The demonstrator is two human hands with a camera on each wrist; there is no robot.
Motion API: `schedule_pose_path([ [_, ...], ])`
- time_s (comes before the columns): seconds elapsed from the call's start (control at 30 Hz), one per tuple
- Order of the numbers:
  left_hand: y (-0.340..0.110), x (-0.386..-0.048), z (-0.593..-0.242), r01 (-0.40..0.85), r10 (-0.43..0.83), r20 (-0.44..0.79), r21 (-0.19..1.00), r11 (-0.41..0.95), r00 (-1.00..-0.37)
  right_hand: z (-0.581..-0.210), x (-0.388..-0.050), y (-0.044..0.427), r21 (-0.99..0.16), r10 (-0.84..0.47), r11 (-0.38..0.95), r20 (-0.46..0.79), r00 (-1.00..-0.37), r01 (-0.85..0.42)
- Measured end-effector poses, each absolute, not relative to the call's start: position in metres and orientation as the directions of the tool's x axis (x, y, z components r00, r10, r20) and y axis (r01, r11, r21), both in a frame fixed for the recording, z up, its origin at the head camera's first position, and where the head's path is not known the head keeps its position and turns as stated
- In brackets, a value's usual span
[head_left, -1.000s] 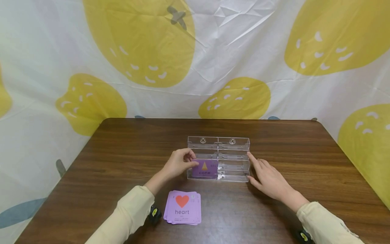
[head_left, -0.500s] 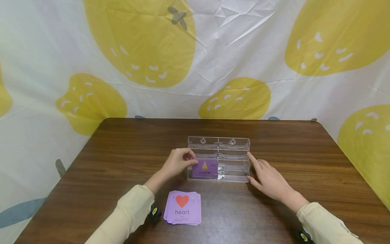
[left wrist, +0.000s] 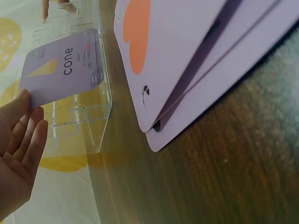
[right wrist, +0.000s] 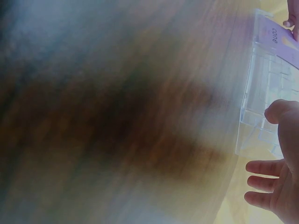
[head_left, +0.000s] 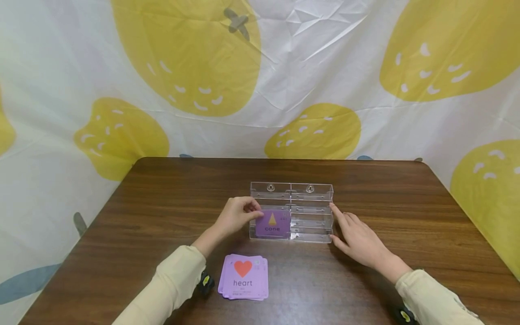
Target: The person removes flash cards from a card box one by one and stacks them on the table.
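My left hand (head_left: pixel 235 215) pinches the upper left corner of a purple flash card (head_left: pixel 273 224) that reads "cone" under a yellow cone. The card's lower edge sits in the front left slot of a clear tiered card holder (head_left: pixel 312 222); the left wrist view shows the same flash card (left wrist: pixel 63 70) leaning within the clear wall. At the holder's right side, my right hand (head_left: pixel 359 237) touches the end with straight fingers and thumb. The right wrist view shows that hand (right wrist: pixel 285 154) with its fingers spread beside the holder (right wrist: pixel 261 88).
A stack of purple cards (head_left: pixel 243 277) lies in front of the holder, with a red heart and the word "heart" on top. All of it stands on a brown wooden table (head_left: pixel 195 180). Behind hangs a white curtain (head_left: pixel 211 135) with yellow fruit prints.
The cone card, in my left hand's pinch, has shifted slightly up and tilted back a little in the slot. My right hand stays where it was at the holder's side.
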State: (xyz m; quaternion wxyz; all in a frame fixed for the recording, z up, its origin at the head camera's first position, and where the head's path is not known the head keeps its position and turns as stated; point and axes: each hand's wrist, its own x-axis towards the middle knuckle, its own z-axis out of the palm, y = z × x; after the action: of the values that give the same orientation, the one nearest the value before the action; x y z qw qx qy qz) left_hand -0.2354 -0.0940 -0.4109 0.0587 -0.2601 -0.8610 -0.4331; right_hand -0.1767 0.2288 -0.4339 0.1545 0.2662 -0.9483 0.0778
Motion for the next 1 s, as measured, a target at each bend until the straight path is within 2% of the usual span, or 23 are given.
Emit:
schedule_pose_path([
  [1.0, -0.0943, -0.2384, -0.4022, 0.435, 0.258, 0.354, 0.791, 0.431, -0.899, -0.434, -0.1767, 0.2293, -0.065, -0.491, 0.837, 0.35, -0.797, -0.544],
])
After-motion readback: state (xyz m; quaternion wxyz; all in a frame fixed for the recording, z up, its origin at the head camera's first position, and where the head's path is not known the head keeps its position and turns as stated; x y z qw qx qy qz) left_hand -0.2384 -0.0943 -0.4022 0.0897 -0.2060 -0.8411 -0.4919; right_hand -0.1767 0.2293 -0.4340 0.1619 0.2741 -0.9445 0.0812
